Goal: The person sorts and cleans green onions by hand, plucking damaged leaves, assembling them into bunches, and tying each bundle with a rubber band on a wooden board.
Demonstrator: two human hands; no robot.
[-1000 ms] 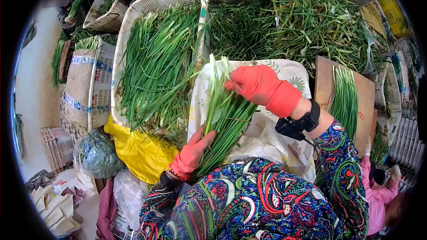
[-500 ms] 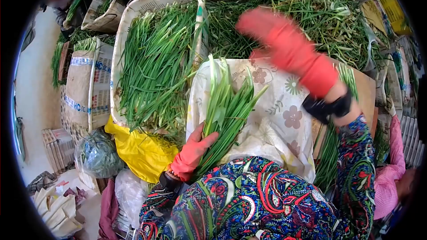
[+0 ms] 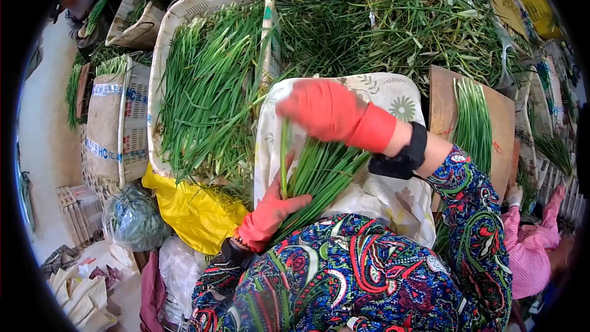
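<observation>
My left hand [image 3: 273, 212], in a red rubber glove, is wrapped around a bunch of garlic chives [image 3: 322, 175] that lies over a flower-patterned cloth [image 3: 402, 135] in front of my body. Above it, my gloved right hand [image 3: 322, 110] is closed over the pale upper ends of the bunch, slightly blurred. One stalk runs down from its fingers toward my left hand. The right hand covers the tips, so its exact grip is partly hidden.
A white crate [image 3: 157, 95] full of garlic chives stands at left, a yellow bag [image 3: 190, 209] below it. Loose leaves [image 3: 424, 24] are heaped at the back. More chives [image 3: 472, 117] lie on a brown board [image 3: 441, 98] at right. A person in pink sleeves [image 3: 528, 258] is at far right.
My right hand has come down and left from over the leaf heap to the top of the bunch. My left hand keeps its hold. The pink-sleeved person's arms have moved.
</observation>
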